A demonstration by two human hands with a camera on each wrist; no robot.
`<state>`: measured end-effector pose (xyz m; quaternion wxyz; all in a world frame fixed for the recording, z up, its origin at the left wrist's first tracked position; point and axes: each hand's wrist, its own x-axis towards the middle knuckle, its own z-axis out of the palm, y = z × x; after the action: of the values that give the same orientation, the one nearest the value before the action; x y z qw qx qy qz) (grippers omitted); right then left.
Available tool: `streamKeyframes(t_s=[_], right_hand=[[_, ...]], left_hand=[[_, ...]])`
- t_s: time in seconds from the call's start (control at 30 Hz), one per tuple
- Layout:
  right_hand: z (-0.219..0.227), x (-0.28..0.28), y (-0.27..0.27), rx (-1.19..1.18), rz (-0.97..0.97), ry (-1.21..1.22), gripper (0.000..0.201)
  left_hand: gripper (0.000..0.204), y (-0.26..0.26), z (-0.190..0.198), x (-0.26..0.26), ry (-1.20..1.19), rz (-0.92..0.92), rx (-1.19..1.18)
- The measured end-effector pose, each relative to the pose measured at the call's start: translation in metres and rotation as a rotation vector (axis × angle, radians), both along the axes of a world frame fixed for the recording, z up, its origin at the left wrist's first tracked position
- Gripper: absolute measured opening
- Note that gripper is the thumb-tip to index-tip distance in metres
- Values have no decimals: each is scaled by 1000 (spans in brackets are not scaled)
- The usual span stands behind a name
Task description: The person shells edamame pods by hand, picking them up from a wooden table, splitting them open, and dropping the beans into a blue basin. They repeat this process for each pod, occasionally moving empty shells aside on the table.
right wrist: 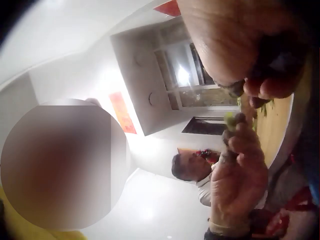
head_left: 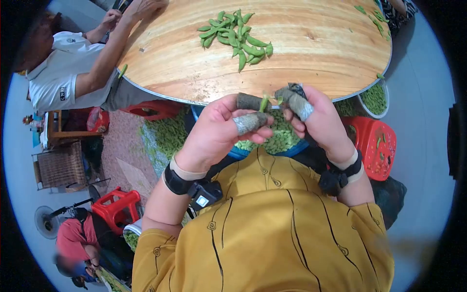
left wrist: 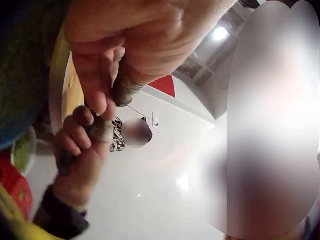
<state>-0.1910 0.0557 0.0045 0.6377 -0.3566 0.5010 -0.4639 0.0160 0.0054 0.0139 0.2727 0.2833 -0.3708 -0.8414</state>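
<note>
Over the near table edge, my left hand (head_left: 214, 124) pinches a green edamame pod (head_left: 263, 104) upright between thumb and forefinger. My right hand (head_left: 323, 117) is just to the right, thumb and forefinger brought together at a pale green scrap of pod (head_left: 280, 100). Dark, worn covers wrapped with silvery tape sit on both hands' thumbs and forefingers. In the right wrist view, the green pod (right wrist: 231, 120) shows at the left hand's fingertips. Directly below the hands, a blue-rimmed tub (head_left: 238, 155) holds many shelled beans (head_left: 279, 138).
A pile of pods (head_left: 236, 36) lies on the wooden table (head_left: 321, 58). Red stools (head_left: 374, 146) stand at right and left. A white bucket (head_left: 386, 100) of green beans is at the right. One person (head_left: 73, 63) sits at the left; another (head_left: 82, 238) is farther back.
</note>
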Motion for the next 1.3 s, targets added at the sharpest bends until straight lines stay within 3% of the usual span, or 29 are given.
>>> streamKeyframes(t_s=[0.03, 0.1, 0.2, 0.4, 0.47, 0.57, 0.67, 0.73, 0.9, 0.97, 1.0, 1.07, 1.1, 1.17, 1.2, 1.27, 1.3], right_hand=[[2, 0, 2, 13, 49, 48, 21], [10, 5, 9, -1, 109, 141, 22], [9, 7, 13, -34, 170, 233, 22], [12, 12, 10, -139, 227, 262, 27], [11, 15, 9, -124, 261, 194, 38], [14, 19, 7, -115, 233, 149, 38], [19, 19, 7, -90, 260, 111, 36], [15, 19, 6, -92, 251, 138, 36], [12, 15, 4, 30, 277, 45, 33], [15, 15, 3, 198, 243, -227, 29], [19, 15, 2, 199, 243, -227, 29], [25, 17, 0, 277, 222, -310, 26], [25, 16, 0, 277, 221, -309, 26], [23, 13, -1, 245, 301, -366, 26], [19, 13, 0, 243, 300, -367, 26], [10, 11, 2, 413, 296, -735, 26], [8, 11, 3, 411, 294, -737, 26]], left_hand=[[26, 0, -1, -1, -3, 4, -3], [22, 1, -6, -3, -246, 91, -281], [18, 3, -10, -7, -347, 64, -360], [13, -4, -8, -4, -409, -16, -301], [12, -6, -10, -2, -382, -47, -231], [12, -4, -17, 0, -294, -44, -179], [13, 0, -20, -1, -233, -4, -275], [11, 2, -18, -3, -312, 32, -317], [12, 5, -13, -1, -520, 28, -592], [13, 5, -13, 2, -603, 7, -895], [13, 5, -16, 1, -603, 7, -895], [8, 5, -25, -1, -341, 110, -545], [8, 4, -23, 0, -341, 109, -546], [14, 0, -16, 4, -163, -12, -275], [14, -2, -18, 7, -164, -14, -276], [20, -4, -25, 10, 168, -134, 77], [20, -5, -27, 11, 167, -137, 77]])
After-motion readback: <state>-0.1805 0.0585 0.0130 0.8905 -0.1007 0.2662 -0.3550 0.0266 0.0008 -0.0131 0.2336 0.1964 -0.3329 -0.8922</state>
